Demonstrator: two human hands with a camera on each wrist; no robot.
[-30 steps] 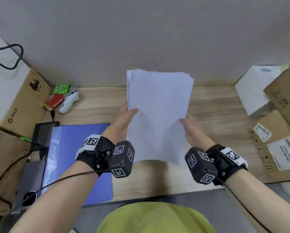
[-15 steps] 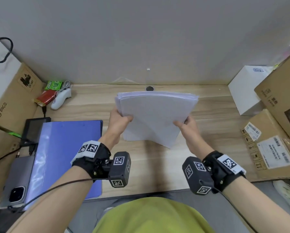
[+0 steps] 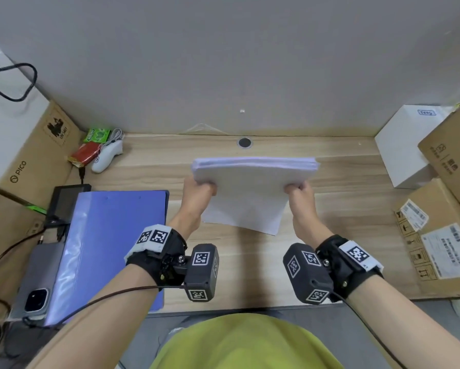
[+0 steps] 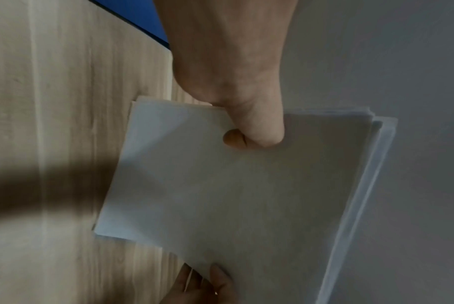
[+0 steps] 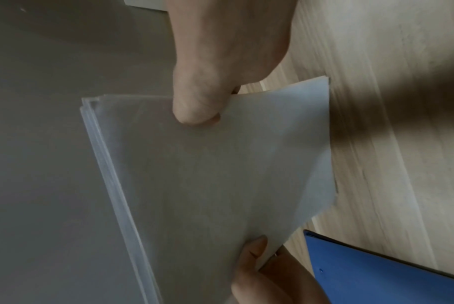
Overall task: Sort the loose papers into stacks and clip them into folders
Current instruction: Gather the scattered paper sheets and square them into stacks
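Observation:
A stack of white papers (image 3: 250,193) stands on its lower edge on the wooden desk (image 3: 343,187), tilted back toward me. My left hand (image 3: 201,189) grips its left side with the thumb on the near face. My right hand (image 3: 298,191) grips the right side the same way. In the left wrist view the left thumb presses the paper stack (image 4: 233,185); in the right wrist view the right thumb pinches the stack (image 5: 208,174). The top edges of the sheets sit slightly uneven. A blue folder (image 3: 109,249) lies flat and closed at the left of the desk, and its corner (image 5: 376,273) shows in the right wrist view.
A phone (image 3: 34,280) and a small black screen (image 3: 66,201) lie left of the folder with cables. A white controller (image 3: 106,155) and snack packets (image 3: 86,153) sit at the back left. Cardboard boxes (image 3: 442,235) and a white box (image 3: 402,147) line the right side; more boxes (image 3: 18,145) stand left.
The stack was held upright and high; both hands have brought it down and farther out, so its lower edge meets the desk and the sheets lean back.

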